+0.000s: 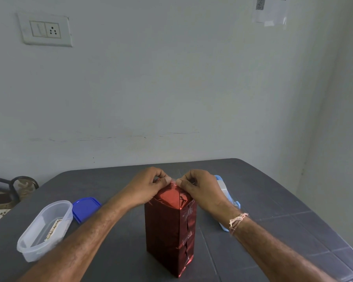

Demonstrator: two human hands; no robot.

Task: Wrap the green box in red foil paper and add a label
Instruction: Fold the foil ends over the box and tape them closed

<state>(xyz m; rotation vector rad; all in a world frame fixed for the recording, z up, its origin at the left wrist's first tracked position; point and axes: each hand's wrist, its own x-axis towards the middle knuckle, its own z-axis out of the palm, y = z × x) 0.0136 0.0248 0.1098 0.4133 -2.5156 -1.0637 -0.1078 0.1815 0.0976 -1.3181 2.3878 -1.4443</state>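
The box [169,233] stands upright in the middle of the grey table [114,259], fully covered in shiny red foil paper; no green shows. Strips of clear tape run down its right front seam. My left hand [151,183] and my right hand [198,186] meet at the far top edge of the box. Both pinch something small and clear there with curled fingers and thumbs, apparently a piece of tape at the top foil fold. A label strip [53,230] lies inside the clear tub at the left.
A clear plastic tub [29,251] sits at the left, its blue lid [86,208] beside it. A light blue tape dispenser [225,192] lies behind my right wrist. A wall rises behind the table, and a chair [18,186] stands at the far left.
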